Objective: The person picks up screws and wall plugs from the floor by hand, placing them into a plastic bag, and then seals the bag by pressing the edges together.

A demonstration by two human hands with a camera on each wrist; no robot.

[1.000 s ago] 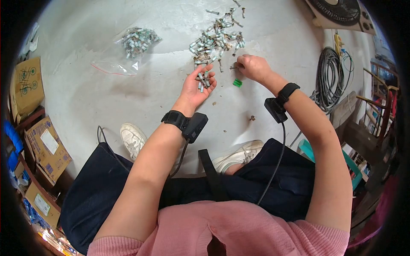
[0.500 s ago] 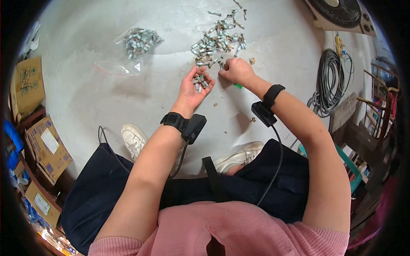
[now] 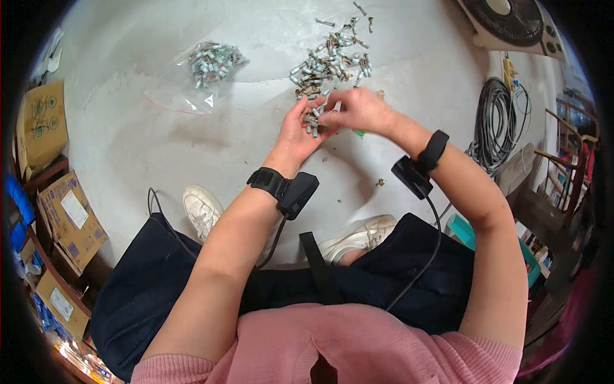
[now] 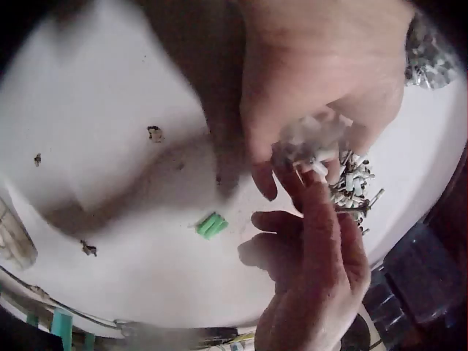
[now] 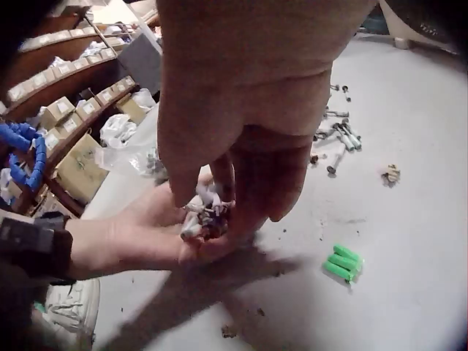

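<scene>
My left hand is turned palm up with its fingers curled round a handful of small bolts with pale sleeves. Over that palm comes my right hand, its thumb and fingertips pinching one sleeved bolt right at the handful; the fingers partly hide it. Just beyond both hands, a loose pile of the same bolts lies on the floor. Several green plastic plugs lie together beside the hands, mostly covered by the right hand in the head view.
A clear zip bag of bolts lies on the floor at the far left. Crumbs of brown debris dot the grey floor. To the right are a coiled cable and a fan; cardboard boxes line the left side.
My right hand went from beside the green plugs to the pile's near edge, then across to the left palm with a bolt. The left hand stayed nearly in place, holding its handful.
</scene>
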